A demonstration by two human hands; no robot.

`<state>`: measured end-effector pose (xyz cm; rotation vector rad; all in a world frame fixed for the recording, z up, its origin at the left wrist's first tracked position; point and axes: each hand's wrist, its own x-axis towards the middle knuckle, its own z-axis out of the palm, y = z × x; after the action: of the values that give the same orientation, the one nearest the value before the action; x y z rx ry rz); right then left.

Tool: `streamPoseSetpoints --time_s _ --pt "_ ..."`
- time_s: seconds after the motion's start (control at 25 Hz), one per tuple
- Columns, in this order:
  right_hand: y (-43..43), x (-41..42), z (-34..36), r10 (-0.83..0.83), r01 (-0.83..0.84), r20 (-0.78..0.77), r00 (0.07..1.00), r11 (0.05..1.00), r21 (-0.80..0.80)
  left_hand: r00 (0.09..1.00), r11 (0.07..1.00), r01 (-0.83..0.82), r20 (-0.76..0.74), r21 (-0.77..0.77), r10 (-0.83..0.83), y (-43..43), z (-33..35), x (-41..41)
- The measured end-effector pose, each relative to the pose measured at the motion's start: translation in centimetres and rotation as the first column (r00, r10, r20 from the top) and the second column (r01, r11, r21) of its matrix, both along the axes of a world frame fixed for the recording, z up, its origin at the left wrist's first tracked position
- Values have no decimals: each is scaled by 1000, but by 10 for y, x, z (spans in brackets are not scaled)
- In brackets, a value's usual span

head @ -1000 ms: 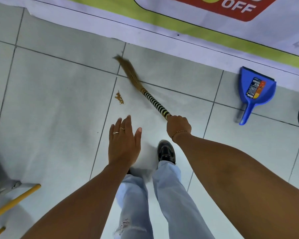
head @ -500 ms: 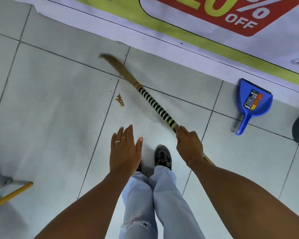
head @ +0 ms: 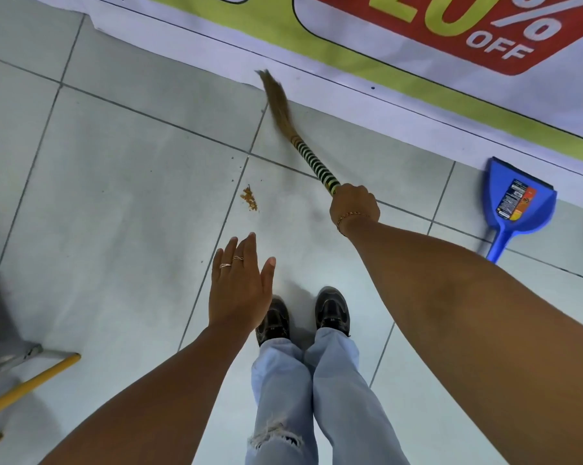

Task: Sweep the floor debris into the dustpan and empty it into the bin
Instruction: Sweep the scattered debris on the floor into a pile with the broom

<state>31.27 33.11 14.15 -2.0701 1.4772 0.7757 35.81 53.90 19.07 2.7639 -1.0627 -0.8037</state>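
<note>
Head view: right hand grips the broom at frame centre; left hand hovers open-fingered. A hard stroke could scatter debris, far from the dustpan at right.

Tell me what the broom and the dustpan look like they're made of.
Broom: the head looks like dry grass or straw, tan and wispy; the handle is wrapped in black and green bands, core hidden. Dustpan: probably moulded plastic, even blue with a slight sheen and a paper label.
</note>
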Motion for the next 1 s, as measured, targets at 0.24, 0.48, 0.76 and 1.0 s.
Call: streamPoseSetpoints --time_s 0.24,0.48,0.76,1.0 --pt "18 -21 3 296 -306 -130 946 949 -71 999 1000 17 -30 -3 -17 14 3 -6" --pt "30 -49 7 491 -514 -179 852 851 -111 999 1000 28 -29 -10 -28 21 9 -17" --pt "38 -88 19 601 -620 -153 784 765 -173 996 998 68 -56 -14 -69 19 16 -37" --pt "50 -133 20 595 -599 -90 799 772 -212 990 991 131 -53 -15 -132 20 20 -51"
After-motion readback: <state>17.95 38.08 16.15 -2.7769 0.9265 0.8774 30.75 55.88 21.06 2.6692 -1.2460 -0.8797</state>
